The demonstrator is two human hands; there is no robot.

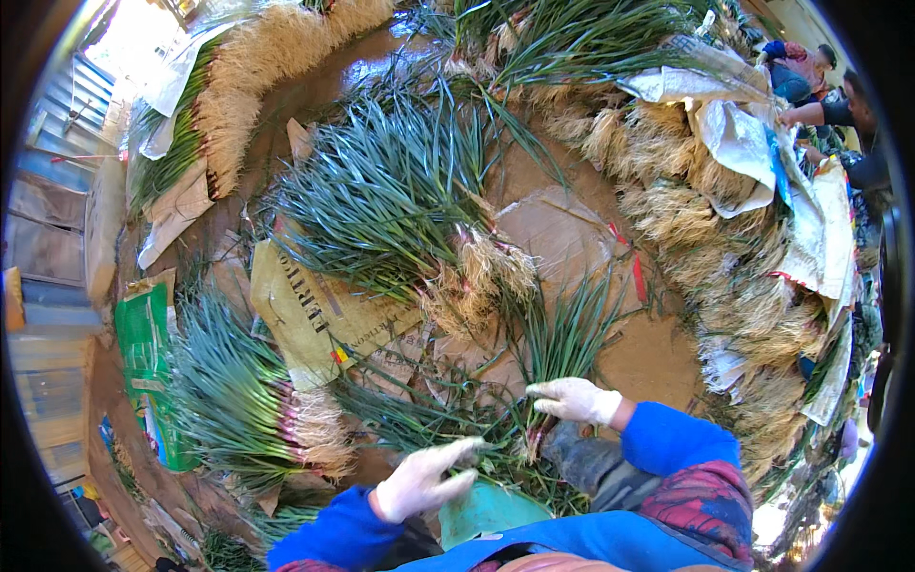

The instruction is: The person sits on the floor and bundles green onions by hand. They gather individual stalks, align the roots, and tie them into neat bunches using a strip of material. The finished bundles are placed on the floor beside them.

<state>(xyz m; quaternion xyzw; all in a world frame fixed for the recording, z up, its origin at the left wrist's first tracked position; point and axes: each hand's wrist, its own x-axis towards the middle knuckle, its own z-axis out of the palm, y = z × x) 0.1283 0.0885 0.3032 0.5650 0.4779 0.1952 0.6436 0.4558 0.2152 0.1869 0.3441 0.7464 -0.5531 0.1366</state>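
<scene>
In white gloves, my left hand (429, 480) is over my lap, its thumb and fingers apart with nothing between them. Further right, my right hand (575, 400) lies across the lower stems of a small bunch of green onions (568, 332); whether its fingers grip the stems is hard to see. That bunch's leaves point away from me and its roots sit by my knee. Loose green leaves (407, 418) are strewn between the hands. To the left lies a bunch with purple-white stems and pale roots (318, 429). A larger heap of green onions (386, 186) spreads ahead.
A yellow printed sack (314, 307) lies under the heap, and a green sack (146, 357) is at far left. Long rows of rooted onions (239, 86) (672, 207) flank the floor. White sheeting (736, 154) partly covers the right row, where other people (800, 68) sit.
</scene>
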